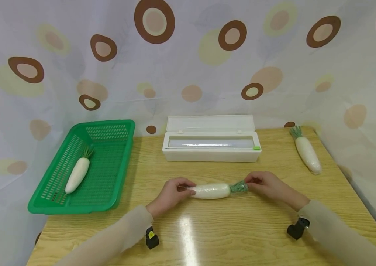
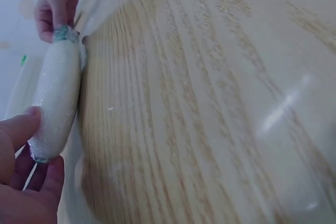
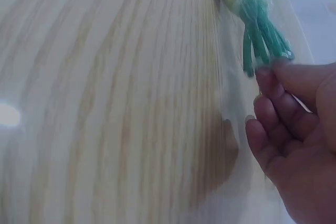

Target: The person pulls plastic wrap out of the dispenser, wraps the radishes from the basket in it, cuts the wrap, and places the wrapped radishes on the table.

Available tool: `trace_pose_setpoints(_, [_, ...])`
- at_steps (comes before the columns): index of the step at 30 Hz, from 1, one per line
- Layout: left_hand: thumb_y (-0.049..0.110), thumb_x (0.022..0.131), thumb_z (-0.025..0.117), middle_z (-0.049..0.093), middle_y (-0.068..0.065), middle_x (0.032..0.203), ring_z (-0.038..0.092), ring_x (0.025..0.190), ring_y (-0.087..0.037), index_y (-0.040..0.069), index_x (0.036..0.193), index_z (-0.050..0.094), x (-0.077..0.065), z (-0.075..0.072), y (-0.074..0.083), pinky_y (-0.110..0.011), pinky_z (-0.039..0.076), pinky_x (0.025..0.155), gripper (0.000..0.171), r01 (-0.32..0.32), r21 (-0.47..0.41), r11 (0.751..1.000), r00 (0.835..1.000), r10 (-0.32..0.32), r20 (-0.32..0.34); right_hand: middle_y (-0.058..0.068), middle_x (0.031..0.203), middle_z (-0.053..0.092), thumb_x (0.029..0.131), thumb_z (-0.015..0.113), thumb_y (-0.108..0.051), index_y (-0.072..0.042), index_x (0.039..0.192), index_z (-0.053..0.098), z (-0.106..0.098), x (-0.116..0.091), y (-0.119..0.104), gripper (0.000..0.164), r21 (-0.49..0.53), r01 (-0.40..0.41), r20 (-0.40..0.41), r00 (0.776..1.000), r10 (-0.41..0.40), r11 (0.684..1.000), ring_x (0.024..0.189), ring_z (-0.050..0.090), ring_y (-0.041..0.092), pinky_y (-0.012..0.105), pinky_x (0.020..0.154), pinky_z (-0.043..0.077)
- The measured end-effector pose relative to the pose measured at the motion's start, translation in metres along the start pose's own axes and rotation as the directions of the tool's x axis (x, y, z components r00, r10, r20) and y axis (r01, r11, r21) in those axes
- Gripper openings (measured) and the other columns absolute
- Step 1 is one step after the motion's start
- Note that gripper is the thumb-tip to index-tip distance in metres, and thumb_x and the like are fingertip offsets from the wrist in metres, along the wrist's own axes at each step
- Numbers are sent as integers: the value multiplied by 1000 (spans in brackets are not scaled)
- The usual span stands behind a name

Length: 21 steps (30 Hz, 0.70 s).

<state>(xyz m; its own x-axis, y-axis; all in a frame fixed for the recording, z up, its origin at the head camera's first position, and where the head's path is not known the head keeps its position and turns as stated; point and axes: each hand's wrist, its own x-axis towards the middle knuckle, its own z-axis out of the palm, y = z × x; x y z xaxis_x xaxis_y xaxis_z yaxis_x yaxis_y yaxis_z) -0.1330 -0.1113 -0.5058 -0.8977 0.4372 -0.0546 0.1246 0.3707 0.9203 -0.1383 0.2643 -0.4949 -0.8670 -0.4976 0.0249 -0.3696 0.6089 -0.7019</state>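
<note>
A daikon radish point(image 1: 211, 191) in clear plastic film lies across the table in front of me, its cut green stems point(image 1: 239, 186) to the right. My left hand point(image 1: 169, 195) grips its tapered end; the left wrist view shows the thumb point(image 2: 23, 127) on the film and fingers under the tip. At the other end my right hand point(image 1: 271, 186) pinches the film at the ends of the stems with thumb and forefinger. In the right wrist view its other fingers point(image 3: 275, 124) curl loosely beside the stems point(image 3: 262, 35).
Behind the radish stands an open white box point(image 1: 211, 155) with a roll of cling film point(image 1: 211, 143). A green basket point(image 1: 126, 166) on the left holds another daikon point(image 1: 78, 174). One more daikon point(image 1: 308, 154), apparently wrapped, lies at the right of the wooden table point(image 1: 241, 236).
</note>
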Motion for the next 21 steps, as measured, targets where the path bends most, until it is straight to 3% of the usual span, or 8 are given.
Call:
trace_pose_setpoints(3, [15, 95, 79, 69, -13, 127, 67, 110, -22, 1, 124, 73, 0, 1, 0, -24, 57, 89, 33, 9, -29, 1000, 1000, -8, 11, -3, 95, 71, 101, 66, -7, -7, 104, 72, 2, 3, -2, 6, -1, -46, -11, 999, 46, 999, 86, 60, 2, 27, 76, 53])
trace_pose_setpoints(7, [15, 94, 79, 64, -17, 138, 66, 117, -26, -1, 128, 72, 0, -1, 0, -26, 57, 90, 38, 58, -62, 996, 998, -55, 41, -3, 92, 70, 99, 68, -2, -5, 103, 68, 5, 4, -1, 5, -6, -41, -38, 998, 41, 999, 83, 61, 2, 26, 74, 53])
trace_pose_setpoints(12, [15, 94, 79, 72, -11, 122, 67, 105, -18, 2, 122, 73, 2, -3, 6, -27, 56, 86, 31, 105, -38, 994, 989, -100, 106, 1, 94, 70, 100, 68, -3, -4, 111, 63, 6, 4, 0, 12, 1, 24, -55, 998, -24, 1000, 88, 64, 3, 27, 77, 56])
trace_pose_setpoints(17, [12, 95, 78, 73, -9, 118, 67, 103, -17, 1, 126, 68, 2, -1, 10, -30, 56, 89, 34, 62, 10, 998, 990, -63, 127, 1, 101, 72, 98, 68, 2, 1, 128, 66, 5, 6, -4, 30, -86, 87, -73, 993, -93, 992, 92, 66, 9, 32, 81, 58])
trace_pose_setpoints(21, [10, 95, 77, 70, -11, 127, 66, 112, -23, 1, 132, 66, 2, -1, 10, -35, 54, 96, 39, -27, 82, 996, 995, 19, 99, 6, 111, 75, 96, 69, 4, -2, 122, 72, 4, 8, -7, 27, -147, 119, -93, 987, -134, 982, 97, 69, 18, 36, 83, 58])
